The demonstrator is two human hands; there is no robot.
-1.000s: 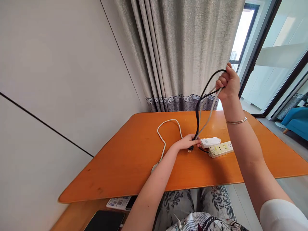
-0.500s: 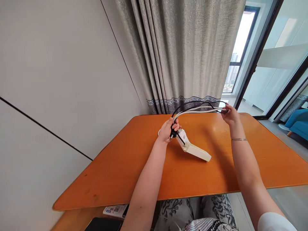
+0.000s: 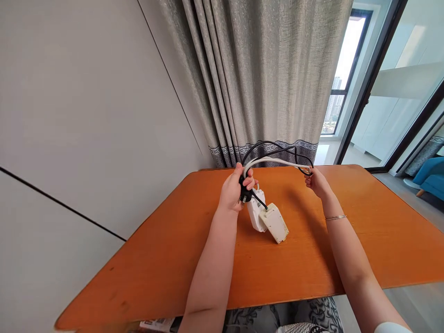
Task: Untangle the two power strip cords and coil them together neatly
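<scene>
Beyond the far edge of the broad orange-brown wooden table [image 3: 156, 266], I see a tall grey fabric curtain [image 3: 277, 83] with a dark patterned hem. Next in size comes the looped bundle of black and white plastic-coated cords [image 3: 277, 160], stretched above the table between my two grips. I judge it light and springy: soft enough to fold, yet stiff enough to bow upward between holds. The coating may slide a little, so I would take it near each end with all the strands gathered. The white strands run close and smooth, while the black ones arch higher and cross loosely.

Below its left end are a white oblong plastic power strip [image 3: 255, 218] and a cream oblong plastic power strip [image 3: 276, 224], both tilted, the cream one partly in front. I cannot tell whether their lower ends touch the table. They are probably the heaviest parts, hard-shelled, and better held around the sides than by the cord joint.

My right grip [image 3: 317, 183] is narrow, its fingers pinching the far bend of the bundle. My left grip [image 3: 232, 188] is closed around the near end, with a chunky black plastic plug [image 3: 245, 196] held against the palm.
</scene>
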